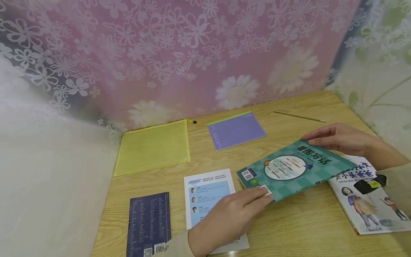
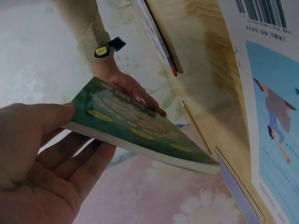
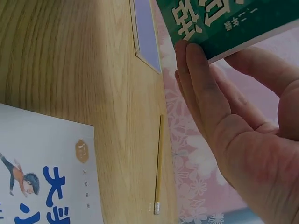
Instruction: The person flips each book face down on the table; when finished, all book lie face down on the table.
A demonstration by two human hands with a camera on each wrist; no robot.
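A green workbook [image 1: 250, 185] with a checked cover and a white oval is held tilted above the table between both hands. My left hand [image 1: 229, 216] pinches its near edge, thumb on one face and fingers curled under the other, as the left wrist view shows. At the far edge, my right hand [image 1: 348, 141] grips the workbook between thumb and fingers. In the right wrist view two fingertips [image 3: 195, 51] lie on the green cover beside large white characters. The workbook's pale page edge [image 2: 154, 156] shows in the left wrist view.
A white illustrated book [image 1: 369, 210] lies at right, partly under the right forearm. At left are a dark blue booklet [image 1: 149, 217], a yellow zip pouch [image 1: 154, 146] and a blue-and-white printed book [image 1: 210, 178]. Further back lie a purple notebook [image 1: 239, 130] and a pencil [image 1: 298, 116].
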